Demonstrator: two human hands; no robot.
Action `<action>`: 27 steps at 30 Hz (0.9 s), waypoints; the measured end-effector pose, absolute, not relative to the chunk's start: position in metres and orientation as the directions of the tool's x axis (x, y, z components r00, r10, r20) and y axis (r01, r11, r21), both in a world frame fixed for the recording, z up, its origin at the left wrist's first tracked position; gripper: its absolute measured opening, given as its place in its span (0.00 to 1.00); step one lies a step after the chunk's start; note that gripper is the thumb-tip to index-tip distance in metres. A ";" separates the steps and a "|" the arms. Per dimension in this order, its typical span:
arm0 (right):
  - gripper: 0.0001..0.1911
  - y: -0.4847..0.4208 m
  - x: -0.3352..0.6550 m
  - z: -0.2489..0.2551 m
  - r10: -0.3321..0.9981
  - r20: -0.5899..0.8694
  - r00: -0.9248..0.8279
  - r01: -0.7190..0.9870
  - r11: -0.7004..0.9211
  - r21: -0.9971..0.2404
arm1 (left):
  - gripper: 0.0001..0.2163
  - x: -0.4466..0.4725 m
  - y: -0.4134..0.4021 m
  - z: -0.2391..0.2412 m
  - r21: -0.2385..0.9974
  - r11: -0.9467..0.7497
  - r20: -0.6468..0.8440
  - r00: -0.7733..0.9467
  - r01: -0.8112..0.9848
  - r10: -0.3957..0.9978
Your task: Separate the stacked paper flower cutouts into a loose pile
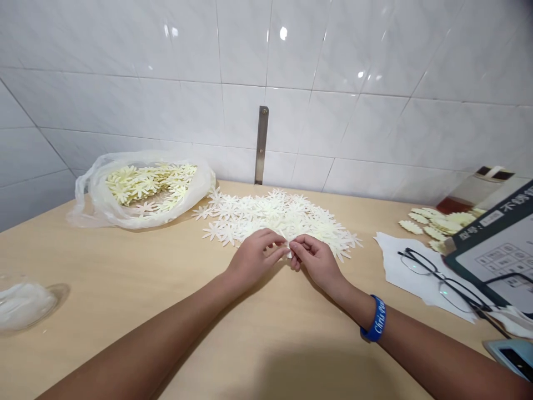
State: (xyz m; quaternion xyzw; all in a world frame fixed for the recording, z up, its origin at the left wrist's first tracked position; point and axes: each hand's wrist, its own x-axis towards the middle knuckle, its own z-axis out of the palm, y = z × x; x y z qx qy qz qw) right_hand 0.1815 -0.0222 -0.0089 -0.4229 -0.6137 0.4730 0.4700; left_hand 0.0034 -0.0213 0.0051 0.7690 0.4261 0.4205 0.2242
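Observation:
My left hand [259,255] and my right hand [315,259] meet fingertip to fingertip at the near edge of a heap of white flower-shaped cutouts [266,210]. Between the pinched fingers shows a small white piece, which looks like one of these flower cutouts; most of it is hidden by the fingers. Both hands are closed on it, thumb against fingers. A blue wristband [378,319] circles my right wrist.
At the back left lies an open plastic bag [204,186] of yellowish flower cutouts [137,183]. Glasses [435,272] rest on white paper [389,261] at right, near a dark box [499,239], scalloped pale pieces [447,225], a bottle [474,189] and a phone [510,355]. A clear container [25,305] stands left.

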 end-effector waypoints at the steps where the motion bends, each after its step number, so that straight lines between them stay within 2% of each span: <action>1: 0.14 -0.023 0.181 -0.009 0.960 0.175 -0.219 0.073 0.194 -0.978 | 0.07 0.007 -0.023 0.005 0.755 -0.497 0.426 0.257 0.428 0.868; 5: 0.16 -0.023 0.181 -0.010 0.957 0.158 -0.241 0.063 0.178 -0.982 | 0.08 0.004 -0.017 0.005 0.929 -0.292 0.281 0.078 0.226 0.956; 10: 0.17 -0.019 0.184 -0.011 0.974 0.148 -0.174 0.008 0.152 -0.988 | 0.09 -0.012 -0.001 0.005 0.992 -0.123 0.125 -0.093 0.025 0.988; 13: 0.18 -0.017 0.185 -0.012 0.982 0.127 -0.139 -0.039 0.122 -0.992 | 0.08 -0.029 0.010 0.003 0.982 -0.127 0.155 -0.220 0.137 0.963; 17: 0.18 -0.015 0.185 -0.011 0.984 0.109 -0.144 -0.076 0.098 -0.992 | 0.10 -0.049 0.019 0.000 0.843 -0.240 0.430 -0.334 0.481 0.839; 19: 0.17 -0.014 0.184 -0.011 0.985 0.092 -0.145 -0.087 0.080 -0.993 | 0.10 -0.050 0.017 0.001 0.756 -0.307 0.546 -0.298 0.578 0.783; 22: 0.17 -0.014 0.182 -0.012 0.985 0.076 -0.157 -0.094 0.062 -0.994 | 0.10 -0.038 0.005 0.003 0.697 -0.429 0.614 -0.169 0.575 0.771; 27: 0.17 -0.016 0.182 -0.013 0.980 0.068 -0.188 -0.118 0.046 -0.992 | 0.08 -0.008 -0.017 -0.001 0.566 -0.653 0.651 0.213 0.503 0.728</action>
